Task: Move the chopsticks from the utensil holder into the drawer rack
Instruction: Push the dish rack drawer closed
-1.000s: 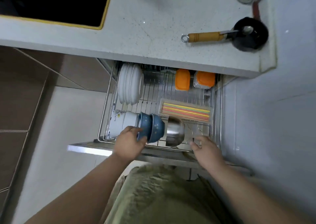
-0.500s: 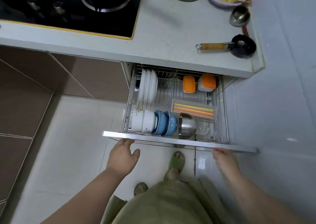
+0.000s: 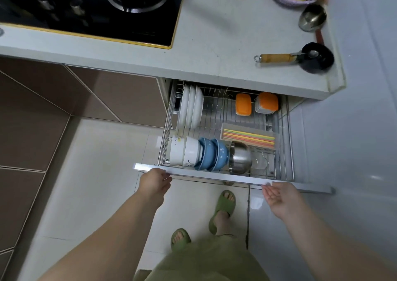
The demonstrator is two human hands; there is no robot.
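A: Item, chopsticks [image 3: 249,138]?
B: Laid flat in a clear tray [image 3: 227,128] inside the drawer rack [image 3: 289,143], behind the steel bowl [image 3: 240,158].
A: Left hand [image 3: 153,184]?
B: Curled at the rack's front rail [image 3: 214,176], left end; nothing carried.
A: Right hand [image 3: 277,196]?
B: Palm up, fingers spread, just under the rail's right part; nothing held.

Striped chopsticks [image 3: 249,138] — red, yellow, green; blue bowls [image 3: 212,157] white-flecked — orange lids [image 3: 243,104].

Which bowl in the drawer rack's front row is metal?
The steel bowl at the row's right end, beside the blue bowls; the others are ceramic-looking, white or blue.
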